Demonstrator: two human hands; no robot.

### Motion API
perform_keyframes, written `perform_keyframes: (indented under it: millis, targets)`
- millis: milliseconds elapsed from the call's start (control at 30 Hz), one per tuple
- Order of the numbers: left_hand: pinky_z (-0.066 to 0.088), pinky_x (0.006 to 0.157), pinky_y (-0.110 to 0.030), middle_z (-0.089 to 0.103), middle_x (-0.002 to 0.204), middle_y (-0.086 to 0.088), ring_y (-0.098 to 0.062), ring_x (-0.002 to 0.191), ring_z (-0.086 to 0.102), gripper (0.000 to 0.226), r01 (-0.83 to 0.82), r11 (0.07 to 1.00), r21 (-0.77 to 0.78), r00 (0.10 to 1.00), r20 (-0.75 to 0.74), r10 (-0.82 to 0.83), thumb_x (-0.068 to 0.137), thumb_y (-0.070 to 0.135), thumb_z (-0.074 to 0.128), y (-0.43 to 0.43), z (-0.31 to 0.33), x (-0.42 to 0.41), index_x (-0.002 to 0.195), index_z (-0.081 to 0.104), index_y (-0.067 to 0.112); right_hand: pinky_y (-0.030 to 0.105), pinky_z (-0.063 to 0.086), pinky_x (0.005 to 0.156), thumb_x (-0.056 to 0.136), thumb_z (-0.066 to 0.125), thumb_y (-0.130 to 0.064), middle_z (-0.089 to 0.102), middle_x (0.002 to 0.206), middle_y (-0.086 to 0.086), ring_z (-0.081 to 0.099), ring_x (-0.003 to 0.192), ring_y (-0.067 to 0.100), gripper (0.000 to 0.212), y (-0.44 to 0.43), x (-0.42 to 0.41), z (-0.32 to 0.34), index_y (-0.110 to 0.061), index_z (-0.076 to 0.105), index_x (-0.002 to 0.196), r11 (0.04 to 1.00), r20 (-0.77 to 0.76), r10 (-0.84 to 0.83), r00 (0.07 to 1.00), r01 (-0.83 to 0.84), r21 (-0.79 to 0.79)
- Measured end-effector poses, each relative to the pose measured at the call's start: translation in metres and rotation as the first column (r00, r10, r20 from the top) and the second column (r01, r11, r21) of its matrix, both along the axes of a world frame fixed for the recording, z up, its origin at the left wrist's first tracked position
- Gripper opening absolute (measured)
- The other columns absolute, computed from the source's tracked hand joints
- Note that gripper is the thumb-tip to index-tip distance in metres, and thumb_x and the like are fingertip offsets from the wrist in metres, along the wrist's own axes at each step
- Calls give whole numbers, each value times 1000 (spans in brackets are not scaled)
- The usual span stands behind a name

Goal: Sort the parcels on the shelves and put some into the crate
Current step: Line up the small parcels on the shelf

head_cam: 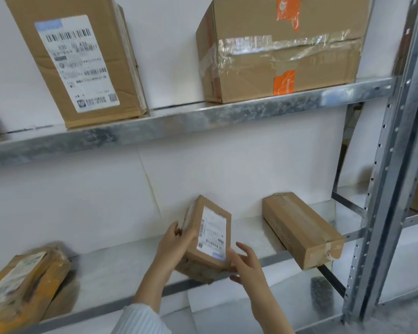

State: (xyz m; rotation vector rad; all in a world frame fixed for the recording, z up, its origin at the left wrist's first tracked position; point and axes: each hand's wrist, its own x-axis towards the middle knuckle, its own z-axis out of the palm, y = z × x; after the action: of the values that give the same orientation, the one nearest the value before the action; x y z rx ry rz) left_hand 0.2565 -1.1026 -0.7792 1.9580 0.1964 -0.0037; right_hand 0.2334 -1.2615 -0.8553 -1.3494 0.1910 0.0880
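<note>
two steel shelves (203, 119), perhaps paper-lined

Bare shelf (121, 266) between yellow parcel (22, 283) and long box (302, 227).

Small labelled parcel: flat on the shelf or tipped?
Tipped: left hand grips the parcel by its side, near end raised over the shelf edge.

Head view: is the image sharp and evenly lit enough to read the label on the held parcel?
Head view: lighting even, shadows soft; the label on the held parcel is too blurred to read; glare streaks the clear tape on the upper right box; wide-angle distortion tilts the shelf rail and upright.
</note>
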Motion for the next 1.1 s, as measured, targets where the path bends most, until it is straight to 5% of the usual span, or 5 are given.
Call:
perform_keyframes:
  millis: [133, 233, 433, 767, 1100]
  targets:
    - [49, 87, -38, 49, 137, -2, -24, 116, 54, 85, -33, 989, -142, 999, -46, 26, 72, 51, 65, 6, -10, 3, 145, 26, 31, 26, 51, 64, 89, 64, -33, 65, 115, 4, 61, 95, 18, 24, 3, 8, -2, -22, 58, 110, 999, -24, -25, 999, 25, -32]
    - [49, 63, -30, 59, 119, -2, -23, 100, 62, 70, -45, 975, -220, 997, -67, 31, 71, 46, 63, 10, -19, 6, 135, 38, 32, 29, 52, 66, 87, 63, -43, 60, 116, 5, 58, 102, 24, 36, 7, 8, 1, -20, 56, 113, 1000, -107, -5, 994, 8, 28]
    - [48, 63, -29, 63, 117, -3, -21, 96, 64, 51, -72, 937, -343, 997, 4, 79, 87, 30, 60, 13, -31, 3, 133, 38, 34, 35, 59, 77, 59, 61, -71, 63, 116, 4, 64, 105, 26, 67, 9, 2, -1, -28, 57, 111, 992, -140, 88, 986, -73, 105]
    - [43, 99, -41, 46, 141, 3, -17, 125, 48, 80, -67, 884, -463, 997, 4, 77, 69, 49, 63, 29, -38, -7, 141, 31, 35, 31, 60, 69, 85, 63, -48, 68, 107, 8, 68, 97, 26, 42, 14, 8, 3, -19, 62, 116, 996, -99, 14, 995, -5, 92]
    - [42, 104, -40, 55, 131, 0, -24, 122, 52, 32, -119, 908, -402, 991, 12, 136, 97, 37, 47, 65, -22, 29, 126, 56, 27, 32, 56, 66, 87, 55, -50, 69, 92, 15, 62, 77, 22, 42, -13, 28, 9, -15, 72, 101, 998, -108, 57, 992, -58, -4]
